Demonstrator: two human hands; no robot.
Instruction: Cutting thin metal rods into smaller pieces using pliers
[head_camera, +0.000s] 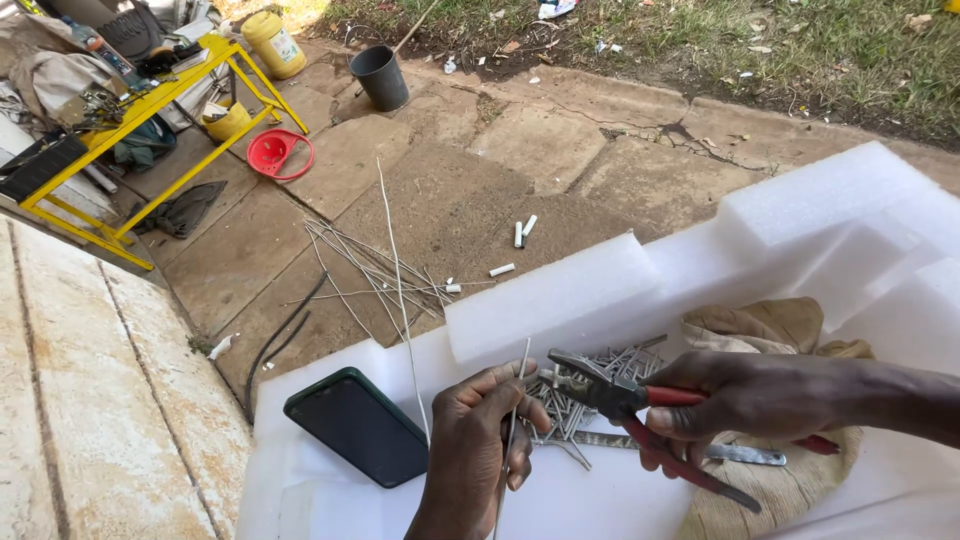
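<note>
My left hand (478, 440) pinches a thin grey wire (516, 410) that stands nearly upright. My right hand (745, 400) grips red-handled pliers (640, 405), whose dark jaws close on the wire's upper part. Just behind the jaws lies a pile of short cut wire pieces (600, 385) on the white foam block (620, 290). A flat metal strip (740, 455) lies under the right hand. A dark phone (355, 425) rests on the foam to the left of my left hand.
A tan cloth (770, 325) lies on the foam at right. Long wires (375, 265) and small white tubes (522, 232) lie on the paving. Farther off stand a yellow frame (130, 125), a red ring (278, 153) and a dark bucket (380, 77).
</note>
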